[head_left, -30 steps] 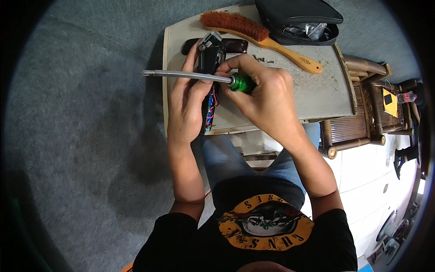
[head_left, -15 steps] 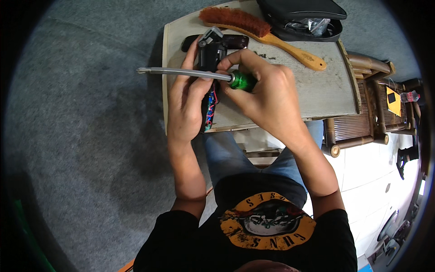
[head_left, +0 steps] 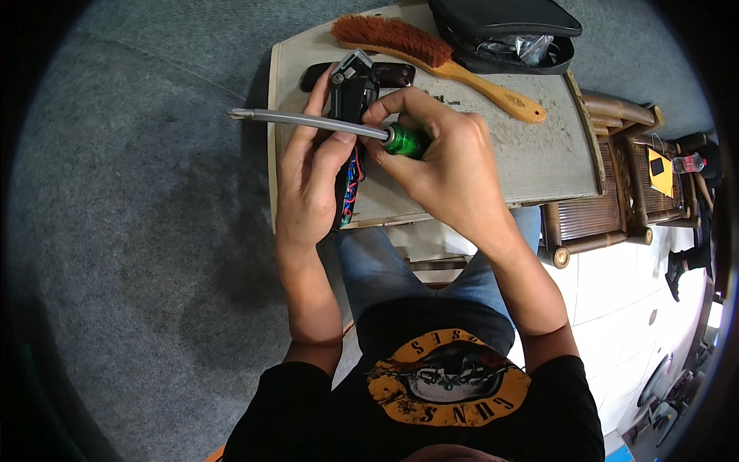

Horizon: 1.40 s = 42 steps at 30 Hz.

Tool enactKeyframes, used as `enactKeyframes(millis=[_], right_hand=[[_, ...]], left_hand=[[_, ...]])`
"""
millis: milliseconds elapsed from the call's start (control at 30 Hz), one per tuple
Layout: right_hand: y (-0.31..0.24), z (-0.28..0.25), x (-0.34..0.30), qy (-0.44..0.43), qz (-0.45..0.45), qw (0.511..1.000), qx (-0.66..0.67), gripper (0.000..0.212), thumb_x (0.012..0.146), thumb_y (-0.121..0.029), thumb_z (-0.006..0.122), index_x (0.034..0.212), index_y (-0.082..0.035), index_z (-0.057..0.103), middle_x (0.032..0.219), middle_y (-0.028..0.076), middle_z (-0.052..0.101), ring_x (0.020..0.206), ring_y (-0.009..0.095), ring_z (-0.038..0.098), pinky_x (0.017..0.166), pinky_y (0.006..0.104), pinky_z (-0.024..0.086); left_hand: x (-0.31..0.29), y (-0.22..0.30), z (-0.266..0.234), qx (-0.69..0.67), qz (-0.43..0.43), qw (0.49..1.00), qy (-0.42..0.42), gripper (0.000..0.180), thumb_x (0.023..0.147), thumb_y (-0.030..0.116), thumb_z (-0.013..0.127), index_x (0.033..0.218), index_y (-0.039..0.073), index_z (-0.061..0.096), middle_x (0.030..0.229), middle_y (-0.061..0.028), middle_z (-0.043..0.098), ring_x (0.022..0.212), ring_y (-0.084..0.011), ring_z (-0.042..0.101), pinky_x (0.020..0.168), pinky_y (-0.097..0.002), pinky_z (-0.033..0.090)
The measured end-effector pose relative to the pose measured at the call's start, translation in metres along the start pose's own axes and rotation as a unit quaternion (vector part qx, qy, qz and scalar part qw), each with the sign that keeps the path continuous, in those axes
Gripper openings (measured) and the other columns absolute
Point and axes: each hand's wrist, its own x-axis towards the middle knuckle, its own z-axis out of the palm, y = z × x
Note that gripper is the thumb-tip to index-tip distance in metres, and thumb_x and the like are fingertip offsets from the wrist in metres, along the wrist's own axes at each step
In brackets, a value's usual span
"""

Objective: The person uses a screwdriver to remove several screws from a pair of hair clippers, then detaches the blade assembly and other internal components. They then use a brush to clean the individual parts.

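Observation:
My left hand [head_left: 306, 189] is wrapped around a black hair clipper [head_left: 350, 96], its metal blade end pointing away from me. Multicoloured patterning shows on the clipper's near end. In my right hand [head_left: 458, 158] a screwdriver [head_left: 315, 122] with a green handle and long grey shaft is tucked, its tip pointing left across the clipper and past the table edge. My right thumb and forefinger are at the clipper's right side; whether they pinch some small part there is hidden. Just behind the clipper lies a glossy dark brown elongated piece [head_left: 397, 75].
A brush [head_left: 493, 88] with reddish bristles and a wooden handle lies across the back of the small table [head_left: 493, 173]. Beyond it sits an open black case [head_left: 504, 35] with a clear plastic bag inside. Small dark bits [head_left: 446, 101] rest near my right knuckles. Bamboo furniture [head_left: 589, 208] stands at right.
The whole view has shifted slightly, so everything appears a little farther left. Both hands keep nearly the same hold, and the clipper is turned very slightly.

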Motion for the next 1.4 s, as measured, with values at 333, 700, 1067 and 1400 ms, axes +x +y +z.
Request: enactKeyframes(millis=[333, 700, 1067, 1400], right_hand=[[0.0043, 0.0016, -0.0014, 0.008, -0.028, 1.000, 0.008, 0.029, 0.081, -0.014, 0.086, 0.106, -0.010, 0.073, 0.074, 0.011, 0.075, 0.071, 0.034, 0.076, 0.063, 0.0433, 0.057], [0.0072, 0.0041, -0.0009, 0.027, -0.045, 0.998, 0.020, 0.028, 0.080, -0.012, 0.086, 0.104, -0.009, 0.074, 0.073, 0.012, 0.074, 0.069, 0.034, 0.076, 0.064, 0.0430, 0.058], [0.0039, 0.0027, -0.0002, 0.014, -0.009, 1.000, 0.024, 0.026, 0.081, -0.012, 0.086, 0.104, -0.008, 0.074, 0.073, 0.012, 0.074, 0.068, 0.033, 0.075, 0.061, 0.0410, 0.056], [0.0034, 0.0013, 0.0000, 0.008, -0.022, 1.000, -0.009, 0.029, 0.081, -0.012, 0.086, 0.106, -0.008, 0.072, 0.070, 0.012, 0.073, 0.066, 0.033, 0.075, 0.060, 0.0402, 0.055]], left_hand=[[0.0018, 0.0011, 0.0004, 0.031, 0.005, 0.999, 0.007, 0.059, 0.106, 0.015, 0.055, 0.162, -0.002, 0.047, 0.142, -0.0171, 0.065, 0.124, -0.0184, 0.064, 0.108, -0.0320, 0.050], [0.0034, 0.0015, 0.0021, 0.019, 0.015, 1.000, 0.001, 0.057, 0.107, 0.014, 0.055, 0.162, -0.002, 0.047, 0.142, -0.0166, 0.065, 0.125, -0.0179, 0.064, 0.108, -0.0318, 0.049], [0.0017, 0.0037, 0.0028, -0.006, -0.001, 1.000, -0.002, 0.058, 0.107, 0.010, 0.054, 0.163, 0.000, 0.045, 0.141, -0.0140, 0.065, 0.125, -0.0150, 0.062, 0.111, -0.0299, 0.048], [0.0011, 0.0061, 0.0026, -0.006, -0.014, 1.000, -0.002, 0.058, 0.109, 0.011, 0.055, 0.165, 0.000, 0.044, 0.141, -0.0134, 0.066, 0.124, -0.0151, 0.063, 0.109, -0.0295, 0.049]])
